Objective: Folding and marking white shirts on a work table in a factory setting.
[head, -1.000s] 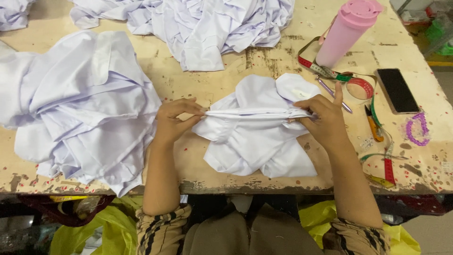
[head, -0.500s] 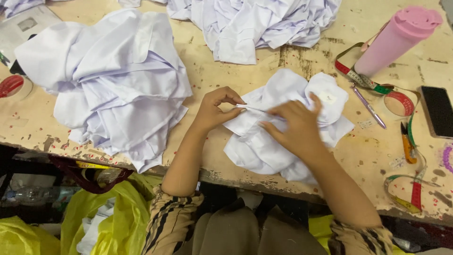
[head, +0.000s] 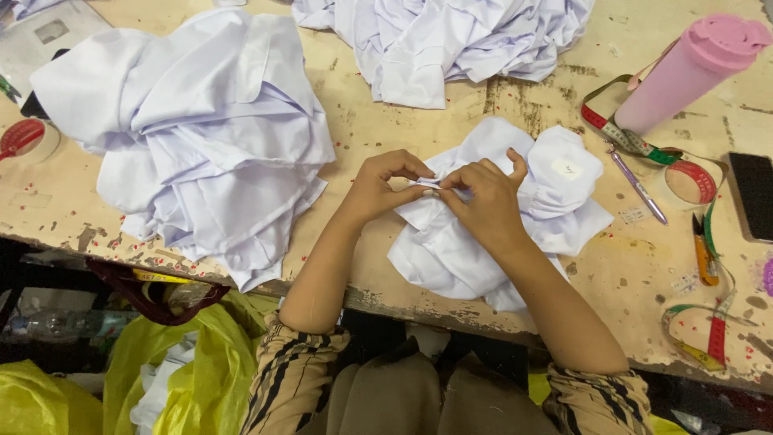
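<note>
Compared with 0.5 s ago, both hands have closed together at the garment's folded edge. The left hand (head: 378,189) and right hand (head: 483,205) each pinch the white garment (head: 515,234), fingertips nearly touching. The garment lies crumpled, soft and creased, on the worn wooden table (head: 378,129), right of a larger white fabric pile (head: 201,137).

Matt white cloth garment (head: 515,225); worn, paint-chipped wooden table (head: 386,137); smooth pink plastic tumbler (head: 684,72); glossy yellow plastic bags (head: 193,370); glossy black phone (head: 755,193).
</note>
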